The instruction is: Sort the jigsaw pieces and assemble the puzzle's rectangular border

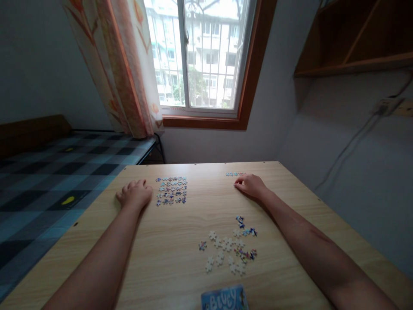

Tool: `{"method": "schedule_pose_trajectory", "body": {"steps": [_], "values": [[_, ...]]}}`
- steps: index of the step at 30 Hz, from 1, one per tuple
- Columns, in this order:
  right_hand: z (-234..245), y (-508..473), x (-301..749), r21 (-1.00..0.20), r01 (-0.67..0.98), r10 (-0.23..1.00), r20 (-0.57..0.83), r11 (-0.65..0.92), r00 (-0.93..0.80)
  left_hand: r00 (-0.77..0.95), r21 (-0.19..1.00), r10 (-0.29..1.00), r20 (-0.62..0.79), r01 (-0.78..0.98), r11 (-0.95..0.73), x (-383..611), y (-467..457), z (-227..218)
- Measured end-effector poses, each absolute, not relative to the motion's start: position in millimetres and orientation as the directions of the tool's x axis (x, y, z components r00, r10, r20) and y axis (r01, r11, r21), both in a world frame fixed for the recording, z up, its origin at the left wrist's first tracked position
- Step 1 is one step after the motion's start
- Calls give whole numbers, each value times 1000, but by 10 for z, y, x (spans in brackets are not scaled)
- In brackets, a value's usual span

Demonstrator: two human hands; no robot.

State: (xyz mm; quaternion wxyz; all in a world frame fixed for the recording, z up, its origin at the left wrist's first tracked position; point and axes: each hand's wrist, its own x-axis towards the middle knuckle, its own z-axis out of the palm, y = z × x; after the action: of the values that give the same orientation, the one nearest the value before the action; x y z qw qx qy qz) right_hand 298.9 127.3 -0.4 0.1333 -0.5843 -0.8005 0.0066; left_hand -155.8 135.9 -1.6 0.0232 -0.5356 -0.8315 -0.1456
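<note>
My left hand [134, 193] lies on the table with its fingers stretched out, just left of several rows of jigsaw puzzle pieces [172, 190]. Nothing shows in it. Toward the far right, my right hand [253, 185] is closed, thumb and fingertips pinched together low over the wood. Whatever the pinch may hold is too small to make out. Beyond its fingers runs a short row of puzzle pieces [232, 174], partly covered by the hand at its right end. Loose puzzle pieces [227, 244] are scattered nearer to me, some pale side up, others colourful.
A blue puzzle box [225, 299] sits at the near edge of the view. The wooden table [167, 241] reaches toward a wall with a window [209, 60]. To the left is a bed [64, 172] with a checked cover; a shelf [355, 38] hangs at upper right.
</note>
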Motion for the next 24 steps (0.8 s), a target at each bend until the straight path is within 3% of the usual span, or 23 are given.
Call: {"method": "schedule_pose_trajectory", "body": {"steps": [15,24], "values": [[-182,1320,2855,-155,887,875,306,435,-375,-429,194,885,180,898,395,-1536,1344,-1],[-225,1329,2799,-113,933,906,304,340,-294,-429,197,886,178,897,395,-1547,1360,-11]]}}
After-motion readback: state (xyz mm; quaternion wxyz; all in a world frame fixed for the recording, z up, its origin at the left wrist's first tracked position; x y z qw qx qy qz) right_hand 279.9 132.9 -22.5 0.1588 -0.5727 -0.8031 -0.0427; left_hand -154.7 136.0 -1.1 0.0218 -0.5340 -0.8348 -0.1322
